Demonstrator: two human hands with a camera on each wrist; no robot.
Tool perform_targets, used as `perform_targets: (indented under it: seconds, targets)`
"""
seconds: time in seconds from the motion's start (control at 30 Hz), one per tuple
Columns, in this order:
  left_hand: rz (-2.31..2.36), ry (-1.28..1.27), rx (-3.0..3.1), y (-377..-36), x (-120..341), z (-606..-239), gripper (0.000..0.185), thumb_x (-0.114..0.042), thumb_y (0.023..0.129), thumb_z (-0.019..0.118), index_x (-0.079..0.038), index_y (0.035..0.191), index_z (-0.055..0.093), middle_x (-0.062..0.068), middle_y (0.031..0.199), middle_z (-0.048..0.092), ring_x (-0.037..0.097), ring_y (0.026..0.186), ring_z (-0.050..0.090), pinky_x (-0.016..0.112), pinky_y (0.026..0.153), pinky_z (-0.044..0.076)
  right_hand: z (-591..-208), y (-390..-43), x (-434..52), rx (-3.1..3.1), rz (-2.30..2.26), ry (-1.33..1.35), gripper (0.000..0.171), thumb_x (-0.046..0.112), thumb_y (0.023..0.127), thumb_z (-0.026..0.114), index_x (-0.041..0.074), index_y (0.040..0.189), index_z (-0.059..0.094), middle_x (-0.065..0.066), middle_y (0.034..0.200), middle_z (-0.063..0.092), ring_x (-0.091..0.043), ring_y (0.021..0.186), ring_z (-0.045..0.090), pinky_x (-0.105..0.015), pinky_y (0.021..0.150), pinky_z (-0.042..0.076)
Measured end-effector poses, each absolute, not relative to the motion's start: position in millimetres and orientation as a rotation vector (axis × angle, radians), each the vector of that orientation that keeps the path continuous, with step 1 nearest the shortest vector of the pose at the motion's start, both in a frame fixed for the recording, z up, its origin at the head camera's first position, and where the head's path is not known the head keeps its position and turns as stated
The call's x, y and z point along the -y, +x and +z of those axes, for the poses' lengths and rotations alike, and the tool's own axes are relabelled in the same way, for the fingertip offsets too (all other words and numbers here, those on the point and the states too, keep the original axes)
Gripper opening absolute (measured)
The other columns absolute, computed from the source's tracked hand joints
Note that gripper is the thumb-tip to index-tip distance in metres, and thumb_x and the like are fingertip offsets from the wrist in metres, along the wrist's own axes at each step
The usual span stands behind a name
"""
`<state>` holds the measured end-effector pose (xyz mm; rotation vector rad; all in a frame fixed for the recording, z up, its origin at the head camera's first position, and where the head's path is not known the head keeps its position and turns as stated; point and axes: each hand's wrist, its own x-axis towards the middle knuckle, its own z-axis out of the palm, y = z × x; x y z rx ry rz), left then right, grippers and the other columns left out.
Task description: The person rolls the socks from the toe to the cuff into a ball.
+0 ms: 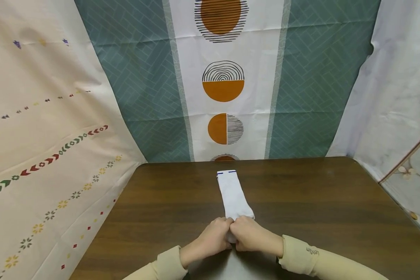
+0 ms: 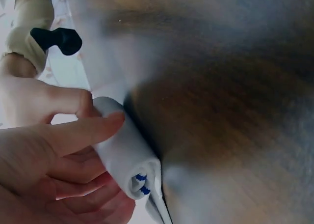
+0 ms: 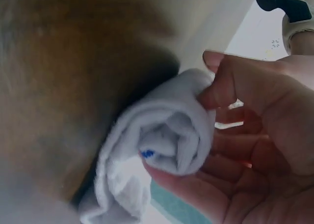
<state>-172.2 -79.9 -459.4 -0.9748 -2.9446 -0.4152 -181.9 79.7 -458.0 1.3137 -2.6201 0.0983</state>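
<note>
A white sock (image 1: 232, 194) with a thin blue line at its far cuff lies lengthwise on the dark wooden table (image 1: 318, 202). Its near end is rolled into a tight bundle (image 3: 162, 130). My left hand (image 1: 221, 233) and right hand (image 1: 239, 232) meet knuckle to knuckle at that roll, fingers curled round it. In the left wrist view my left thumb (image 2: 83, 130) lies along the roll (image 2: 125, 153), with fingers under it. My right thumb (image 3: 216, 81) pinches the roll's top in the right wrist view, and a blue mark shows at its core.
Patterned cloth backdrops hang close around the table: cream on the left (image 1: 38, 136), green and white with orange circles behind (image 1: 224, 85), pale on the right (image 1: 399, 97). Bare tabletop shows on both sides of the sock.
</note>
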Motion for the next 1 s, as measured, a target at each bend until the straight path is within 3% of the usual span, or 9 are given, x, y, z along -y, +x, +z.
perform_targets:
  seconds: [0.1,0.27,0.5,0.73,0.9,1.0]
  targets:
    - [-0.438,-0.965,2.929,-171.9,78.3,-462.6,0.047,-0.019,0.059,0.091,-0.009,0.092,0.059,0.0,0.085,0.065,0.013,0.079,0.062,0.025,0.063,0.05,-459.4,-181.2,-80.7,2.654,0.173,1.259,0.027,0.017,0.057,0.082,0.013,0.068,0.058,0.004,0.057,0.053,-0.006,0.051,0.042,-0.023,0.045,0.036]
    - [-0.359,-0.852,2.918,-174.5,71.9,-465.6,0.047,-0.025,0.056,0.093,-0.009,0.082,0.057,0.002,0.075,0.064,0.015,0.069,0.063,0.027,0.053,0.048,-462.3,-183.1,-80.6,2.723,0.316,1.174,0.029,0.02,0.062,0.084,0.014,0.069,0.056,0.007,0.058,0.053,-0.005,0.053,0.042,-0.021,0.047,0.035]
    - [-0.114,-0.883,2.824,-172.9,69.8,-467.1,0.03,-0.025,0.063,0.088,-0.011,0.074,0.064,-0.001,0.068,0.06,0.014,0.064,0.059,0.027,0.05,0.047,-463.5,-183.5,-82.2,2.794,0.587,1.035,0.031,0.023,0.061,0.082,0.015,0.061,0.052,0.009,0.055,0.047,-0.003,0.052,0.036,-0.021,0.048,0.03]
    - [0.016,-0.999,2.797,-173.3,68.5,-462.4,0.02,-0.021,0.066,0.086,-0.015,0.065,0.067,-0.002,0.066,0.061,0.01,0.062,0.058,0.023,0.05,0.047,-458.9,-181.6,-85.3,2.863,0.658,0.953,0.029,0.024,0.059,0.083,0.013,0.072,0.059,0.007,0.062,0.056,-0.005,0.056,0.044,-0.025,0.055,0.035]
    - [0.161,-1.118,2.777,-175.0,67.9,-461.1,0.012,-0.019,0.073,0.08,-0.016,0.071,0.069,-0.001,0.071,0.06,0.01,0.064,0.054,0.022,0.052,0.046,-457.9,-177.8,-85.1,2.908,0.673,0.889,0.039,0.022,0.061,0.084,0.013,0.079,0.051,0.005,0.065,0.052,-0.009,0.058,0.044,-0.027,0.051,0.035]
    - [0.212,-1.202,2.774,-180.8,68.7,-457.3,0.01,-0.02,0.077,0.077,-0.015,0.076,0.069,-0.001,0.073,0.06,0.01,0.065,0.054,0.021,0.054,0.046,-457.1,-176.1,-84.3,2.892,0.632,0.866,0.035,0.018,0.063,0.082,0.013,0.075,0.05,0.004,0.066,0.049,-0.01,0.058,0.042,-0.026,0.046,0.033]
